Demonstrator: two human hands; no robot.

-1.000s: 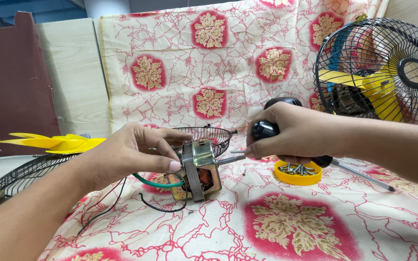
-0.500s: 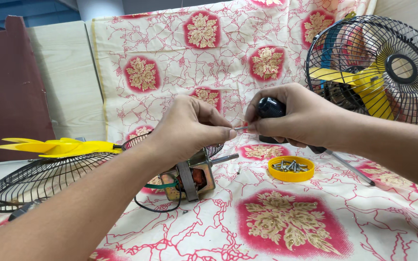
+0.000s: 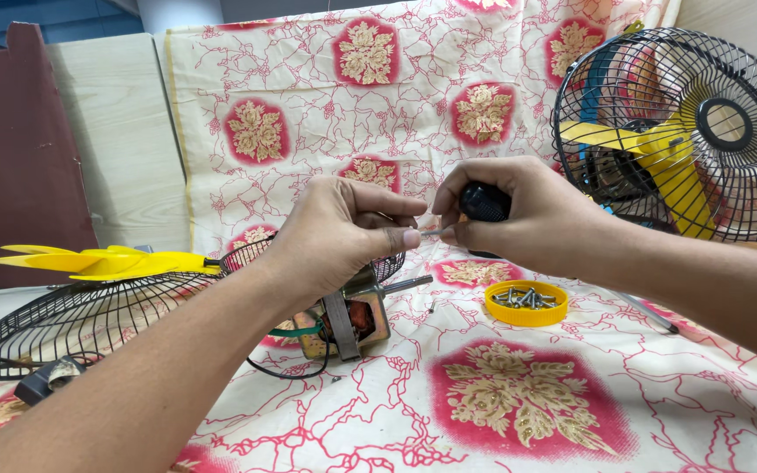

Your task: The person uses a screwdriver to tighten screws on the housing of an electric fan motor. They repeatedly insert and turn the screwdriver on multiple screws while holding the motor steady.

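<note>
Motor (image 3: 352, 320): on the cloth, just below both hands, shaft pointing right.
Left hand (image 3: 339, 232): fingers pinched at the screwdriver tip.
Right hand (image 3: 527, 215): clamped on the screwdriver (image 3: 482, 203), which lies level, tip leftward.
Hands: nearly touching.
Screw lid (image 3: 526, 303): beneath right wrist.
</note>
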